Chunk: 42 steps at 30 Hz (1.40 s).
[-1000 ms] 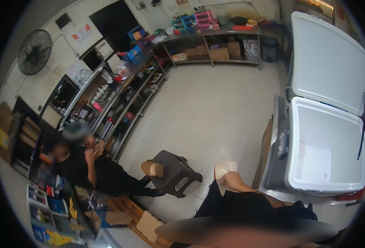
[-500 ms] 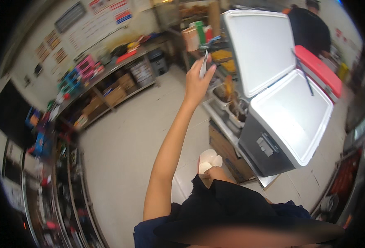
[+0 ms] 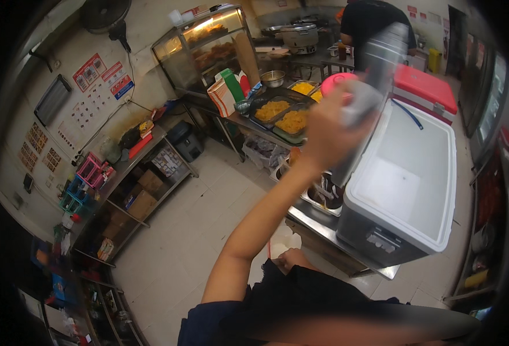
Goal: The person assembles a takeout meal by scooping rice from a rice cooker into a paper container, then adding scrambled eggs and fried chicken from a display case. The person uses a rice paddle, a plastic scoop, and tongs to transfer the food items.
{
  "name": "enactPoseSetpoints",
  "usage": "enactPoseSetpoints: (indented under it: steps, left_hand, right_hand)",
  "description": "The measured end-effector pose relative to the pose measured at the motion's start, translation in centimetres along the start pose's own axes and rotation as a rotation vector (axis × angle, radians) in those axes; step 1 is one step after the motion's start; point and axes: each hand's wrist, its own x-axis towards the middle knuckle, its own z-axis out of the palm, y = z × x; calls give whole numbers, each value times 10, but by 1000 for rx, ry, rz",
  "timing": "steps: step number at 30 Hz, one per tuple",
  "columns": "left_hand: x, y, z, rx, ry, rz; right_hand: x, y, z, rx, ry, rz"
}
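My left hand (image 3: pixel 338 124) is raised in front of the cooler's upright lid (image 3: pixel 390 52), smeared by motion. Between its thumb and fingers shows a grey, rounded blur (image 3: pixel 361 104) too smeared to name. To the right of it stands the grey cooler (image 3: pixel 361 242), its white inside exposed. Low by my body, my right hand (image 3: pixel 294 258) is closed on a white takeaway box (image 3: pixel 286 239) with red on its side. White food that looks like rice shows in the box. Beneath my left forearm sit metal pans (image 3: pixel 323 199) of dark food, partly hidden.
Black trays of yellow food (image 3: pixel 271 109) and a metal bowl (image 3: pixel 273 78) stand beyond the pans. Behind the cooler is a red-lidded cooler (image 3: pixel 424 89). A person in black (image 3: pixel 375 20) stands at the far counter. Shelving (image 3: pixel 145 184) lines the left wall.
My left hand has swung right, toward the cooler lid, which now appears nearly edge-on. The view has shifted, bringing the food trays and display case into sight. My right hand still holds the box.
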Motion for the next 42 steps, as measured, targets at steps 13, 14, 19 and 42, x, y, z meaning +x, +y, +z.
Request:
enactPoseSetpoints:
  steps: [13, 14, 19, 42]
  left_hand:
    - [-3, 45, 121, -307, -531, 446]
    - [-1, 34, 115, -325, -521, 395]
    - [-48, -65, 35, -254, -491, 131]
    - [-327, -50, -686, -704, 890, 371]
  right_hand:
    - [13, 28, -13, 14, 46, 69]
    - [17, 29, -12, 8, 49, 77]
    - [44, 30, 1, -19, 77, 52]
    - [407, -75, 63, -259, -255, -76]
